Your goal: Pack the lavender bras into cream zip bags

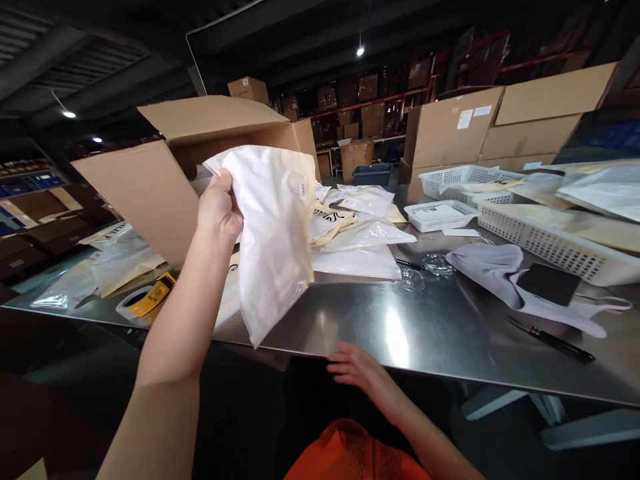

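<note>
My left hand (220, 210) is closed on the upper left corner of a white plastic packaging bag (275, 233), which hangs above the table in front of an open cardboard box (145, 193). A small label shows near the bag's right edge. My right hand (357, 367) is low by the table's front edge, its fingers apart with nothing in them. Behind the held bag, several similar white bags (357, 260) lie in a pile, some with dark lettering.
The metal table (430, 333) carries a tape dispenser (150, 298), a grey cloth (487, 267) with a dark flat object (549, 283), and a black-handled tool (555, 340). White perforated baskets (545, 243) hold more bags at right. Large cartons (450, 130) stand behind.
</note>
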`<action>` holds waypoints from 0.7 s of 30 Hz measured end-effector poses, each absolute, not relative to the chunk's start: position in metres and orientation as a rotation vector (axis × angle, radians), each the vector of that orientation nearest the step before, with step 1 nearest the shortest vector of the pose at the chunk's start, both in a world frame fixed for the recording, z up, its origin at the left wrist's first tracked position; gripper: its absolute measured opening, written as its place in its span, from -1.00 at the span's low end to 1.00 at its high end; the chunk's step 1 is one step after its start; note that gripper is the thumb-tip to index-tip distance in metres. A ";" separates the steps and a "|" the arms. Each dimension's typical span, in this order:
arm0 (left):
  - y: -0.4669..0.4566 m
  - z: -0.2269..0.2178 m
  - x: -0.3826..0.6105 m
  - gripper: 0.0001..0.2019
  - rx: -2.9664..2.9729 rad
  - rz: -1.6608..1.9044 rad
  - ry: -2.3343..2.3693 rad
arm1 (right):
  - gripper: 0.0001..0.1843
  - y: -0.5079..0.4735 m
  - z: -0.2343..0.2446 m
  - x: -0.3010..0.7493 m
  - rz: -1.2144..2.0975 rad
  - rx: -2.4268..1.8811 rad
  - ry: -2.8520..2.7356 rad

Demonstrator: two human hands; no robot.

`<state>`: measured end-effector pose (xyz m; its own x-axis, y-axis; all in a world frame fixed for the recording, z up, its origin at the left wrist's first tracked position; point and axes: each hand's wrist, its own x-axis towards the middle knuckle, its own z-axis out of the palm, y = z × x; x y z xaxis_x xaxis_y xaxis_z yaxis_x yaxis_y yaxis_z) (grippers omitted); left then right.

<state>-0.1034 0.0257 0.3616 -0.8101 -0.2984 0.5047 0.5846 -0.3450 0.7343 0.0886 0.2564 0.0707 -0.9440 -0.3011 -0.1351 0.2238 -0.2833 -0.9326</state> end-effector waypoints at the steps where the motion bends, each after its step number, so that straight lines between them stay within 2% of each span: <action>1: 0.028 0.358 -0.097 -0.83 -0.323 -2.224 -1.329 | -0.10 0.236 0.075 0.090 -2.304 -0.136 1.427; 3: 0.032 0.338 -0.084 -0.82 -0.170 -2.286 -1.253 | -0.05 0.210 0.082 0.093 -2.376 -0.185 1.158; 5: 0.035 0.300 -0.069 -0.84 0.015 -2.316 -1.126 | -0.15 0.206 0.088 0.094 -2.537 -0.103 1.137; 8: 0.039 0.214 -0.037 -0.83 0.338 -2.434 -1.078 | -0.38 0.238 0.088 0.098 -2.776 0.293 1.310; 10: 0.042 0.152 -0.005 -0.85 0.651 -2.613 -1.321 | -0.49 0.273 0.080 0.105 -2.767 0.545 1.377; 13: 0.051 0.083 0.050 -0.87 0.942 -2.748 -1.573 | -0.59 0.315 0.062 0.123 -2.540 0.732 1.522; 15: 0.065 0.060 0.083 -0.75 0.952 -2.877 -1.751 | -0.56 0.329 0.051 0.135 -2.310 0.713 1.712; 17: 0.087 0.051 0.107 -0.65 0.795 -3.084 -1.952 | -0.44 0.332 0.044 0.142 -2.109 0.614 1.908; 19: 0.114 0.046 0.121 -0.55 0.517 -3.276 -2.140 | -0.37 0.327 0.041 0.144 -2.044 0.498 2.041; 21: 0.140 0.040 0.126 -0.47 0.268 -3.312 -2.316 | -0.37 0.321 0.042 0.146 -2.110 0.371 2.043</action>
